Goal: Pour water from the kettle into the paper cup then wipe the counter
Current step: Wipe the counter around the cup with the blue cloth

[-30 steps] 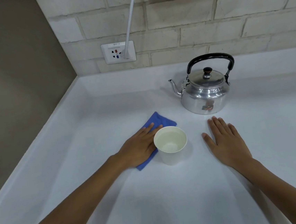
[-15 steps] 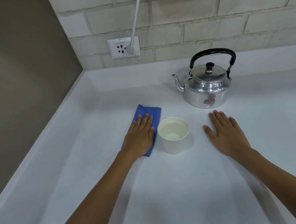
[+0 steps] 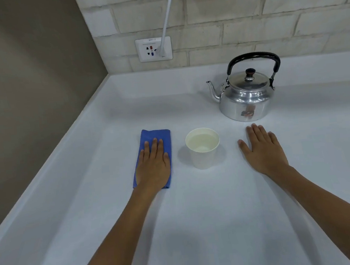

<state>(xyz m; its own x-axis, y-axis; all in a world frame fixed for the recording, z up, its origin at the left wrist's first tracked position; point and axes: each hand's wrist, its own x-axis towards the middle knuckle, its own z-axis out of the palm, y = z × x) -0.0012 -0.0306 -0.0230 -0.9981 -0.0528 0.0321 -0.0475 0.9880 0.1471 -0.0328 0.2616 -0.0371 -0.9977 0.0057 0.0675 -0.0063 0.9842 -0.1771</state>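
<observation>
A white paper cup (image 3: 203,158) with water in it stands upright on the white counter (image 3: 200,226). Left of the cup lies a folded blue cloth (image 3: 156,135), and my left hand (image 3: 154,166) presses flat on it with fingers stretched forward. A shiny metal kettle (image 3: 246,101) with a black handle stands behind the cup to the right, lid on, spout pointing left. My right hand (image 3: 263,151) rests flat and empty on the counter, just in front of the kettle and right of the cup.
A brick wall runs along the back with a white wall socket (image 3: 153,49) and a white cord (image 3: 167,15) plugged into it. A brown side wall (image 3: 26,82) borders the counter on the left, above a raised white edge.
My left hand has slid the blue cloth leftward, away from the cup, and turned it straight. The right hand, cup and kettle have stayed put; the view has shifted.
</observation>
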